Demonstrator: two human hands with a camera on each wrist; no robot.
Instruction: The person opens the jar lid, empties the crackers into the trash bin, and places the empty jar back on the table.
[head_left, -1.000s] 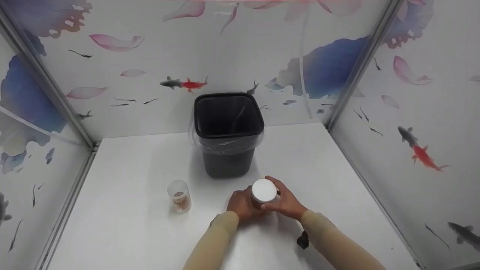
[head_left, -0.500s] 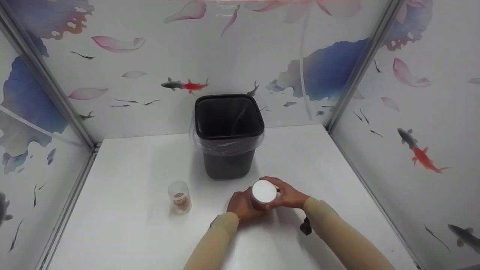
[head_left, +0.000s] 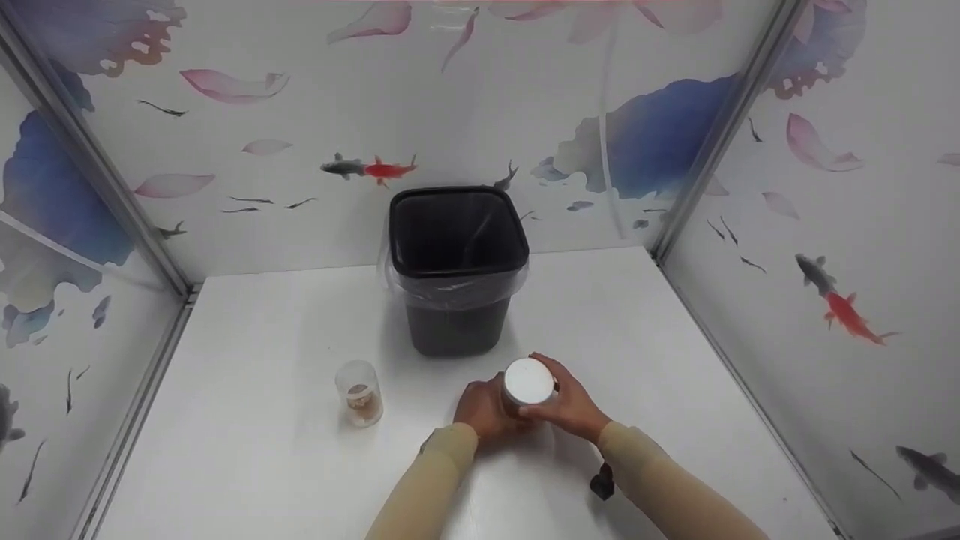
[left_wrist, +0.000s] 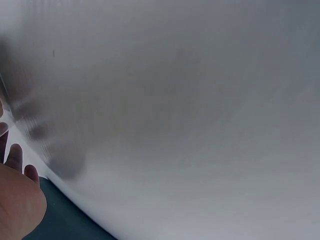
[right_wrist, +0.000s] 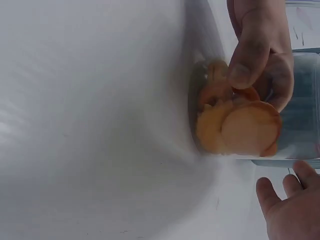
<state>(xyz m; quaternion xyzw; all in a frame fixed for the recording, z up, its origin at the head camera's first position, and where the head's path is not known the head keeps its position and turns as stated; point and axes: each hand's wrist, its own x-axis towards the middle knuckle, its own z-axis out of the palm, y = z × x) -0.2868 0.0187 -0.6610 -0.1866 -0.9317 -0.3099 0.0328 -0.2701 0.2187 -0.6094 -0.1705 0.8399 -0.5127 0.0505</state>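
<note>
A clear jar with a white lid stands upright between both hands. Round orange-brown slices or biscuits show through its wall near the bottom. My left hand grips the jar low on its side, thumb across the wall in the right wrist view. The right hand holds the lid from the right, thumb in front and a finger behind. Seen by the left wrist camera are mostly the white surface and part of a hand at the edge.
A black bin with a clear liner stands behind the hands. To the left is a clear cup-like container with brown on its lower part. Patterned panels enclose the white table at the back and sides.
My right hand and forearm swung up and right half a second ago, then came back down and left, fingers staying at the lid. The jar and left hand have barely moved.
</note>
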